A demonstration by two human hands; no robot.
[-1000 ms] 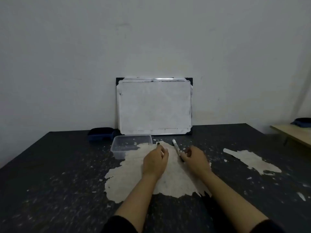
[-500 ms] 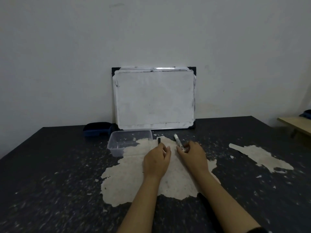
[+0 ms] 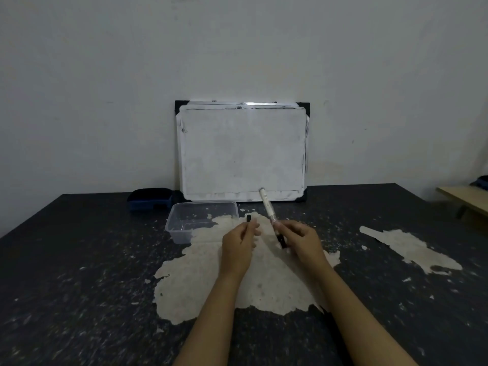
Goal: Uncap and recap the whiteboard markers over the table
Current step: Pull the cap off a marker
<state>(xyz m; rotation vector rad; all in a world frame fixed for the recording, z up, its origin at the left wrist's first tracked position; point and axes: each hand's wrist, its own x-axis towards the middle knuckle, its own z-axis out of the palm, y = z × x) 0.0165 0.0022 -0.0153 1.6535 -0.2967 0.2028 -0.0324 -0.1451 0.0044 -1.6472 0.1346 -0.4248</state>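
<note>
My right hand (image 3: 301, 240) grips a white whiteboard marker (image 3: 268, 207) near its black lower end. The marker is held above the table, and its white end points up and away toward the whiteboard. My left hand (image 3: 237, 241) is closed on a small black-ended item (image 3: 248, 218). Only its black tip shows above my fingers, so I cannot tell whether it is a cap or a second marker. The two hands are side by side, a little apart, over the pale worn patch (image 3: 237, 286) of the dark table (image 3: 79, 273).
An empty clear plastic container (image 3: 184, 223) stands just left of my left hand. A whiteboard (image 3: 243, 151) leans on the wall behind, with a dark blue eraser (image 3: 150, 198) to its left. A wooden surface (image 3: 464, 199) juts in at the far right.
Both hands have lifted off the table. The right hand has raised the marker and tilted it more upright. The camera has moved closer and tipped up slightly.
</note>
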